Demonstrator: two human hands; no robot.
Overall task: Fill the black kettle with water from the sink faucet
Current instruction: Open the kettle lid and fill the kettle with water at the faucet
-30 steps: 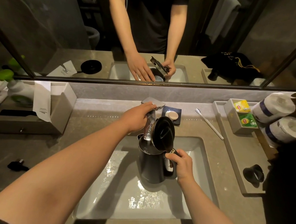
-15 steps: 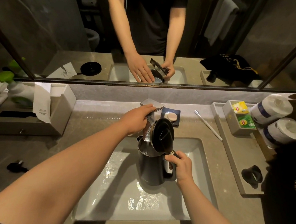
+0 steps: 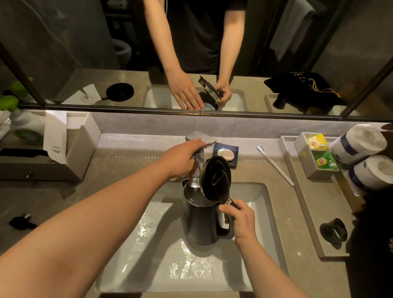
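The black kettle (image 3: 201, 221) stands upright in the white sink basin (image 3: 155, 265), its round lid (image 3: 216, 178) flipped up and open. My right hand (image 3: 240, 219) is closed around the kettle's handle. The chrome faucet (image 3: 197, 168) reaches over the kettle's mouth, with its spout end just inside the opening. My left hand (image 3: 181, 155) rests on the faucet's flat lever handle (image 3: 201, 138), fingers laid over its top. Whether water runs into the kettle I cannot tell. The basin floor shines wet around the kettle.
A soap dish (image 3: 226, 154) and a toothbrush (image 3: 275, 165) lie behind the sink. At right, a grey tray (image 3: 305, 202) holds tea bags (image 3: 320, 152), toilet rolls (image 3: 367, 160) and a black cup (image 3: 332, 231). A tissue box (image 3: 46, 153) stands at left; a plug (image 3: 21, 222) lies nearer.
Nothing has visibly moved: both hands, the kettle and its raised lid keep their places. Only the camera view has shifted slightly.
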